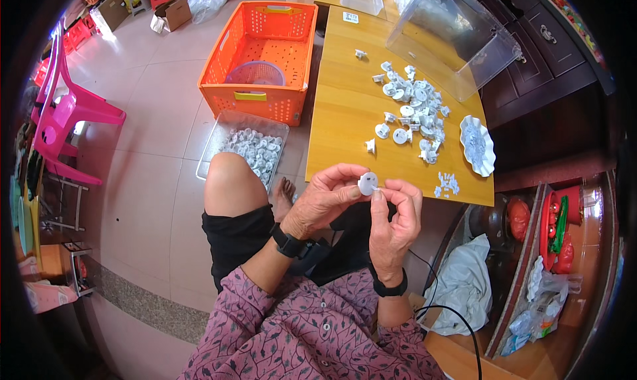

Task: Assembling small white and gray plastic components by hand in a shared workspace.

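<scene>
A small round white plastic piece with dark slots in its face (367, 184) is pinched between the fingertips and thumb of my left hand (317, 199). My right hand (397, 221) is closed at the lower right edge of the piece, thumb against forefinger, on a tiny white part that its fingertips mostly hide. Both hands are just off the near edge of a yellow wooden table (338, 125). Similar white pieces (415, 101) lie heaped on the table, several scattered around the heap. Tiny white parts (446, 184) lie near its front corner.
A scalloped white dish of small clear pieces (489, 156) sits at the table's right edge, below a large transparent bin (458, 45). An orange crate (255, 91) and a clear tub of white pieces (211, 148) stand on the floor. A pink chair (86, 108) is left.
</scene>
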The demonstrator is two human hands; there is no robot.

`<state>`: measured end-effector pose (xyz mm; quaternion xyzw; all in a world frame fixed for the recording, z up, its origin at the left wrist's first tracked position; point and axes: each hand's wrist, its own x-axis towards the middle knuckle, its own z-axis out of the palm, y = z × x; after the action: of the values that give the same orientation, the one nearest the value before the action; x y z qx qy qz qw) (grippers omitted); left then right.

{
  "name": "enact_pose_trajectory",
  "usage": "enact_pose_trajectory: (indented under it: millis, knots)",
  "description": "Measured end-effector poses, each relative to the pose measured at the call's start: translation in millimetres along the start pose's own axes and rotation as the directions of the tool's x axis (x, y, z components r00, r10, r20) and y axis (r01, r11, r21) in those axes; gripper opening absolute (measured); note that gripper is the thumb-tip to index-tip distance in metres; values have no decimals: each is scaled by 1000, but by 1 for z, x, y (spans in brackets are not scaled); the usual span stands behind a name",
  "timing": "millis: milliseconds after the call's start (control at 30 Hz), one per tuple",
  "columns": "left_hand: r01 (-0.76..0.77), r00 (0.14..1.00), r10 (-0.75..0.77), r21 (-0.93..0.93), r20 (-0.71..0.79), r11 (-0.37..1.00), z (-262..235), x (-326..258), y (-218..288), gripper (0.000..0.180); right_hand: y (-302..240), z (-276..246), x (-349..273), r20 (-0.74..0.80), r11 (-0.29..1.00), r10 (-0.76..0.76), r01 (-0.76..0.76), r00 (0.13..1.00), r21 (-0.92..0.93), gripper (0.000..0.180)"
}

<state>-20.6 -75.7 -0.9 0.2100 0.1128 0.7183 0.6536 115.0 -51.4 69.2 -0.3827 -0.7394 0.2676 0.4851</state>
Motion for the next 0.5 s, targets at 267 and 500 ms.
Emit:
enact_pose_trajectory:
  millis: [267,500]
  knots:
    - [-5,1000,6,37,-14,999,0,-1,1,32,0,-1,-1,5,1000,-6,6,1000,-4,9]
    - [-39,999,39,84,0,996,6,-2,5,32,-1,-1,-2,13,1000,8,-8,1000,-10,9]
